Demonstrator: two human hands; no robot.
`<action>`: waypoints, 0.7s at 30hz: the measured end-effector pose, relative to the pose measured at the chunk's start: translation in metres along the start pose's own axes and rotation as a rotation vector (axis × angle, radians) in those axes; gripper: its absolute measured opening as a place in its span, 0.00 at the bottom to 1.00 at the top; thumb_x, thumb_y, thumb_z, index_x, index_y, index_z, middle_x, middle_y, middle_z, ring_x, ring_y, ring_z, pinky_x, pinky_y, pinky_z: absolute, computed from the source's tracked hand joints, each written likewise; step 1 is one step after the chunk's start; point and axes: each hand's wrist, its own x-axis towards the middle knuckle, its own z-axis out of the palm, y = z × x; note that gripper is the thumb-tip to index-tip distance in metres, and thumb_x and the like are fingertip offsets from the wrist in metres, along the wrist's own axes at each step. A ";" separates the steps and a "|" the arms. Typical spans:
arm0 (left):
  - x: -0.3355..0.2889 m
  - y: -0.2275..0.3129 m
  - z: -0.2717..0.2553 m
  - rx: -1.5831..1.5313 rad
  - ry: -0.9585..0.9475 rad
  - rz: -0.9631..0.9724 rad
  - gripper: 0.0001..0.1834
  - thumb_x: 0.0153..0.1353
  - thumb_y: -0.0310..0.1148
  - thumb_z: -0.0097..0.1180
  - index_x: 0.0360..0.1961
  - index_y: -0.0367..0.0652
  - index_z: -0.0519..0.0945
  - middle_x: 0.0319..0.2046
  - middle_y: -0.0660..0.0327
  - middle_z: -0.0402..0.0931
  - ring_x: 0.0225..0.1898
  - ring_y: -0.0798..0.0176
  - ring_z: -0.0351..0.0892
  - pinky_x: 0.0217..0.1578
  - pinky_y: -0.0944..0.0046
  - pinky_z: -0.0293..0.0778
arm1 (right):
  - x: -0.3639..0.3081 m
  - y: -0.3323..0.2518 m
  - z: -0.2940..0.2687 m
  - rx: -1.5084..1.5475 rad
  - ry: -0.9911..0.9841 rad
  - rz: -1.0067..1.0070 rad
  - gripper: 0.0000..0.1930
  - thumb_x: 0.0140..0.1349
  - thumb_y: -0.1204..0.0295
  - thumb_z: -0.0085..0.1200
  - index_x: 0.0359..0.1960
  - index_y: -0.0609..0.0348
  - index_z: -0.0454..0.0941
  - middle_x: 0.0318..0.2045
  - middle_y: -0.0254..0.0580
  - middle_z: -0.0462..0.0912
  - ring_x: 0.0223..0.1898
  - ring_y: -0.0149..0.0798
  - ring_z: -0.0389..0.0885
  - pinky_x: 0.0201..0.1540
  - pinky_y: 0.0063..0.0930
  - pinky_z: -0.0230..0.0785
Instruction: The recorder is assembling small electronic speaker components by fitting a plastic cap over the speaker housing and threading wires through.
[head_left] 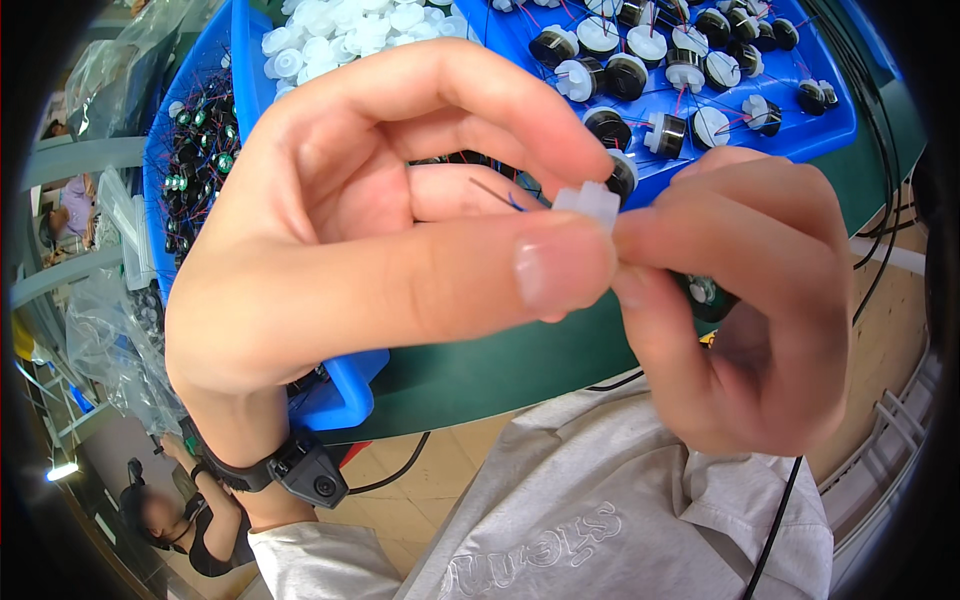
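Observation:
Close to the camera, my left hand (390, 250) pinches a small translucent white plastic piece (588, 204) between thumb and forefinger. A thin dark wire end and a bit of blue wire (514, 202) stick out beside it. My right hand (750, 300) meets that piece from the right, with thumb and forefinger pressed together. What those fingertips grip is hidden. Within the curl of the right hand shows a dark part with a green, silver-dotted face (706, 294), partly covered by the fingers.
Behind the hands, a blue tray (835, 125) holds several black round parts with white caps and wires. White plastic pieces (350, 35) fill another bin, and wired green parts (200, 135) the left one. The green table (450, 365) has cables at its right. A person (195, 520) sits lower left.

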 end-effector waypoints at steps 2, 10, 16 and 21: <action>-0.001 -0.002 0.000 -0.038 0.010 0.052 0.25 0.36 0.32 0.60 0.36 0.33 0.64 0.29 0.54 0.67 0.24 0.65 0.72 0.21 0.71 0.69 | 0.004 -0.004 -0.008 -0.010 -0.054 0.018 0.18 0.40 0.88 0.53 0.36 0.70 0.67 0.29 0.48 0.73 0.25 0.37 0.69 0.25 0.25 0.64; 0.003 -0.006 -0.019 0.009 -0.137 0.159 0.33 0.25 0.23 0.64 0.38 0.31 0.64 0.32 0.52 0.67 0.31 0.61 0.74 0.33 0.68 0.72 | 0.006 -0.014 -0.017 -0.064 -0.081 0.093 0.17 0.42 0.85 0.53 0.37 0.67 0.66 0.27 0.45 0.74 0.27 0.36 0.70 0.33 0.30 0.67; 0.000 -0.015 -0.010 -0.315 -0.265 0.224 0.30 0.26 0.15 0.62 0.36 0.33 0.65 0.34 0.51 0.65 0.33 0.56 0.74 0.37 0.63 0.71 | 0.006 -0.023 -0.023 -0.042 -0.092 0.148 0.16 0.43 0.83 0.55 0.36 0.63 0.69 0.28 0.43 0.73 0.26 0.35 0.70 0.33 0.31 0.67; 0.011 -0.021 -0.008 -0.463 -0.471 0.282 0.28 0.26 0.14 0.63 0.33 0.34 0.64 0.34 0.50 0.65 0.34 0.54 0.74 0.38 0.60 0.71 | 0.006 -0.027 -0.023 -0.054 -0.085 0.140 0.15 0.42 0.82 0.56 0.35 0.62 0.70 0.28 0.43 0.71 0.25 0.33 0.69 0.30 0.29 0.66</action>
